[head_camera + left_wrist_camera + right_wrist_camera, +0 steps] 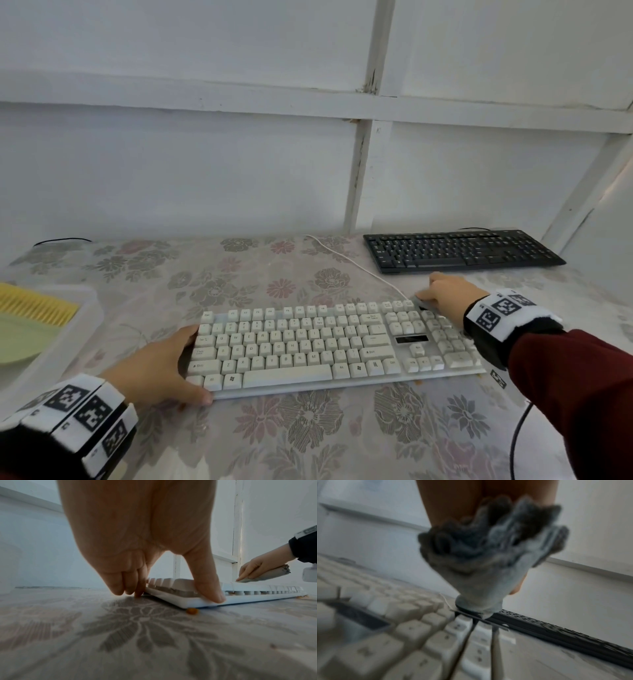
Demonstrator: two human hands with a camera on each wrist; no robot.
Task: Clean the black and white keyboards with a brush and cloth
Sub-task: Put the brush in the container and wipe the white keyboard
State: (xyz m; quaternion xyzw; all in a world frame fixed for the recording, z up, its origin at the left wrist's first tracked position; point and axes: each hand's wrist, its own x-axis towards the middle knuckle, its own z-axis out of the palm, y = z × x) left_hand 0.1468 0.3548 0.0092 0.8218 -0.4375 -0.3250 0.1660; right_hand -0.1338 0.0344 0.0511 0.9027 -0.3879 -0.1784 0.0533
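The white keyboard lies in the middle of the flowered table. My left hand holds its left end, thumb on the front edge, the other fingers curled down at the far left corner. My right hand grips a bunched grey cloth and presses it on the keyboard's far right corner. The black keyboard rests at the back right by the wall, also seen behind the cloth. A yellow-bristled brush lies in a tray at the left.
A clear plastic tray at the left edge holds the brush and a pale green item. The white keyboard's cable runs to the back wall. A small orange crumb lies under the keyboard's front edge. A black cord hangs at the right.
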